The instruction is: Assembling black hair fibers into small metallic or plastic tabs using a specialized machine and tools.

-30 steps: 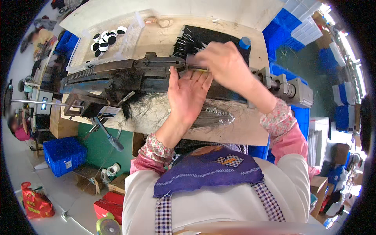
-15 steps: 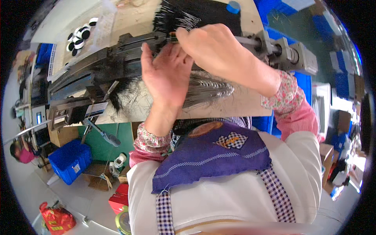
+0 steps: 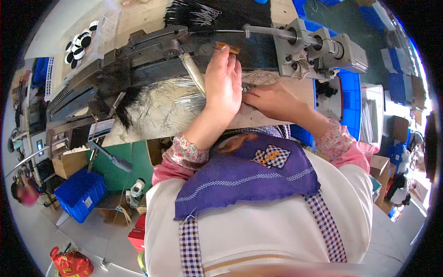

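A: How are the hands placed?
B: The left hand [image 3: 223, 85] has its fingers straight and close together. At its fingertips is a small brown block [image 3: 228, 48]; I can't tell whether it is pinched or only touched.

A: And the right hand [image 3: 276, 102]?
B: It is just right of the left one, fingers bent toward some thin metal pins [image 3: 249, 87]. I can't tell whether it grips them.

A: What is close to the left hand?
B: A pale stick [image 3: 194, 74] slants along its left side, the lower end running in behind the hand. Loose wires [image 3: 190, 98] are scattered to its left, with a dark tuft of bristles [image 3: 125, 113] farther that way.

A: What stands in the way?
B: A long dark metal machine [image 3: 154, 48] crosses beyond the left fingertips, with the block in front of it. Ahead and to the right of those fingertips, a rod [image 3: 270, 32] reaches out from a grey motor unit [image 3: 339, 51].

A: Anything farther out?
B: Beyond the machine, a black cloth [image 3: 249, 16] carries silver pins. Far to the left hand's upper left, black-and-white caps [image 3: 83, 42] sit in a clear tray [image 3: 107, 32]. A blue crate [image 3: 351, 99] stands well right of the right hand.
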The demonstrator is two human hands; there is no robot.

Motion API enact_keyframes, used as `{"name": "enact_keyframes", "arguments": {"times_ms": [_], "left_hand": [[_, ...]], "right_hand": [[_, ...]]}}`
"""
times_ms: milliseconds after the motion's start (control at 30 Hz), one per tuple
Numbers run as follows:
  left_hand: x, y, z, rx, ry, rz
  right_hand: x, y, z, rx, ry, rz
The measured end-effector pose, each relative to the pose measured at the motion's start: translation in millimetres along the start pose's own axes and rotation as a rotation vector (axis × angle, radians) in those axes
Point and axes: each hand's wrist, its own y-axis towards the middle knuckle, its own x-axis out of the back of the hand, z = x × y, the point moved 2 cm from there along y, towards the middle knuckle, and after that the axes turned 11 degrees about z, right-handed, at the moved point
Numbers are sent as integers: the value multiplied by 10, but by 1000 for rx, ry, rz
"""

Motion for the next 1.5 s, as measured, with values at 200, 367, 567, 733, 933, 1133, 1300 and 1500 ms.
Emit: {"name": "enact_keyframes", "arguments": {"times_ms": [200,367,567,733,933,1133,1300,1500], "left_hand": [[-23,-812,-670,101,323,420],[943,-1397,-1791,-591,2973,-911],[1918,-2466,-2992,-90,2176,-1421],[1911,-2088,-2471,-198,2130,-1252],[-71,-1100,-1187,-676,1705,121],[-376,-790,-904,314,1135,321],[243,-670,-989,-123,1276,186],[-179,-644,-487,234,590,59]], "right_hand": [[15,8,-69,92,112,-127],[73,-39,-226,110,470,-185],[406,-36,-258,-29,681,-208],[616,-226,-303,-279,627,-619],[1152,-150,-152,-172,461,-581],[1541,315,184,51,519,-565],[1301,359,-518,69,27,-606],[1108,639,-461,129,-196,-495]]}}
